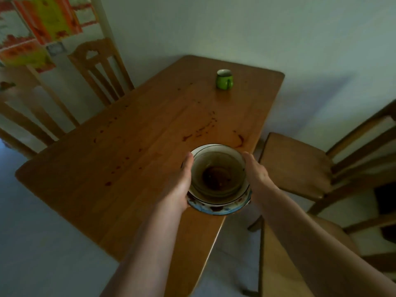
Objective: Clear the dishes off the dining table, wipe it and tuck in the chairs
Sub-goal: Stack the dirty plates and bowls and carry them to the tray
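Note:
A stack of dirty dishes (218, 179), a glass bowl nested in an enamel bowl with a blue rim, sits near the right edge of the wooden dining table (128, 168). My left hand (182, 183) grips the stack's left side, thumb on the rim. On the stack's right side lies my right hand (256, 174), fingers curled under and hidden. A green mug (224, 79) stands at the table's far end. Dark red spills dot the tabletop.
Two wooden chairs (100, 69) stand pulled out on the left side. At the right, one chair (300, 166) stands away from the table and another chair back (285, 260) is close below my right arm. White walls close the far corner.

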A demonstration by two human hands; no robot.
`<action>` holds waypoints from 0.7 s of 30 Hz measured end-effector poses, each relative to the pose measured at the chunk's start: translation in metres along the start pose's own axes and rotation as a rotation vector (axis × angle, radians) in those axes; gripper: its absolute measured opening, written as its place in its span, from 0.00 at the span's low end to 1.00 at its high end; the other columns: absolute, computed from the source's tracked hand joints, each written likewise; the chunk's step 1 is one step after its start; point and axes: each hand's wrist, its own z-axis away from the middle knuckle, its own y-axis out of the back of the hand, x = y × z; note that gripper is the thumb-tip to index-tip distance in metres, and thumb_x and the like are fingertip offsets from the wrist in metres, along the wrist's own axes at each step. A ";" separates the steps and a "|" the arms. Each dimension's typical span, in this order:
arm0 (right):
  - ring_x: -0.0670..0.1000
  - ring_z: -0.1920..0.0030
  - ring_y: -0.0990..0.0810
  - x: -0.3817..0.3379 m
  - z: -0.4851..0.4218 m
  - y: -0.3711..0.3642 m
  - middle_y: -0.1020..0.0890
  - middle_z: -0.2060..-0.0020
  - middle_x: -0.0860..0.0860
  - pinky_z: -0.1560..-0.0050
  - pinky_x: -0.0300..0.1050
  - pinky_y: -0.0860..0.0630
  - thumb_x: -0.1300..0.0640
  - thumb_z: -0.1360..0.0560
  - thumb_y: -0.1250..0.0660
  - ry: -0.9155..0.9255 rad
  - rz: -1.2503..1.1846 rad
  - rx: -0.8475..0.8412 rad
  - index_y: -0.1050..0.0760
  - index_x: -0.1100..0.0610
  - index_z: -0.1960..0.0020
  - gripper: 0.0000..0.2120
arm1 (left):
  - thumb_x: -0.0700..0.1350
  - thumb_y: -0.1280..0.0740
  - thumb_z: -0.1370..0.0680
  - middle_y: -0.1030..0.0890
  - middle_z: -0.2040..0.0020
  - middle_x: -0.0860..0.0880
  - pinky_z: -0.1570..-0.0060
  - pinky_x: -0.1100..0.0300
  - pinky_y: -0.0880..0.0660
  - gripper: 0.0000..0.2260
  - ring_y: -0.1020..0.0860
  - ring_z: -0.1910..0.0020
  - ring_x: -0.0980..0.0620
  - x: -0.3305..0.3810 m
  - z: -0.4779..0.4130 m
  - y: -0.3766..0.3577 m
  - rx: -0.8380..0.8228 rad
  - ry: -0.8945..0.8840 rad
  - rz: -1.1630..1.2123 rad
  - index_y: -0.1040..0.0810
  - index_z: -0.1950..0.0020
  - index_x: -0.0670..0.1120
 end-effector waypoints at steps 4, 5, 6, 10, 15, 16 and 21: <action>0.61 0.54 0.17 0.012 0.024 0.064 0.16 0.53 0.59 0.47 0.56 0.21 0.36 0.33 0.38 0.024 -0.104 0.095 0.25 0.58 0.37 0.33 | 0.84 0.41 0.58 0.24 0.33 0.41 0.39 0.40 0.26 0.64 0.23 0.39 0.39 -0.020 0.007 -0.051 -0.095 -0.003 -0.111 0.30 0.28 0.50; 0.61 0.54 0.17 0.016 0.030 0.082 0.16 0.53 0.59 0.46 0.58 0.21 0.35 0.36 0.38 0.018 -0.131 0.117 0.25 0.58 0.37 0.36 | 0.85 0.40 0.59 0.24 0.33 0.41 0.39 0.39 0.26 0.65 0.23 0.39 0.39 -0.027 0.006 -0.066 -0.117 -0.005 -0.131 0.30 0.28 0.51; 0.62 0.54 0.17 0.021 0.038 0.101 0.16 0.52 0.59 0.45 0.59 0.21 0.34 0.39 0.39 0.015 -0.156 0.140 0.25 0.58 0.37 0.38 | 0.85 0.40 0.60 0.24 0.32 0.42 0.38 0.38 0.28 0.64 0.23 0.38 0.38 -0.035 0.003 -0.081 -0.128 -0.019 -0.151 0.29 0.29 0.53; 0.62 0.52 0.18 0.039 0.068 0.186 0.17 0.50 0.59 0.46 0.58 0.21 0.33 0.39 0.39 0.014 -0.250 0.228 0.27 0.57 0.35 0.39 | 0.84 0.39 0.53 0.23 0.34 0.43 0.45 0.42 0.23 0.58 0.22 0.41 0.40 -0.058 0.062 -0.149 -0.204 -0.057 -0.204 0.29 0.29 0.54; 0.63 0.43 0.22 0.065 0.106 0.315 0.21 0.39 0.57 0.39 0.61 0.27 0.28 0.48 0.41 0.002 -0.269 0.340 0.33 0.52 0.28 0.52 | 0.74 0.40 0.29 0.18 0.42 0.41 0.59 0.52 0.21 0.35 0.18 0.51 0.43 -0.097 0.157 -0.239 -0.316 -0.126 -0.263 0.25 0.33 0.50; 0.62 0.42 0.23 0.065 0.123 0.338 0.22 0.38 0.56 0.38 0.61 0.28 0.29 0.46 0.41 0.017 -0.275 0.361 0.33 0.52 0.28 0.50 | 0.73 0.40 0.28 0.18 0.44 0.41 0.61 0.53 0.21 0.33 0.18 0.53 0.44 -0.107 0.173 -0.258 -0.345 -0.133 -0.287 0.24 0.35 0.49; 0.61 0.43 0.21 0.084 0.179 0.460 0.21 0.39 0.56 0.37 0.60 0.27 0.33 0.35 0.41 0.047 -0.305 0.510 0.31 0.54 0.29 0.39 | 0.72 0.42 0.26 0.17 0.51 0.41 0.58 0.50 0.21 0.29 0.19 0.54 0.43 -0.155 0.241 -0.354 -0.486 -0.130 -0.372 0.21 0.43 0.50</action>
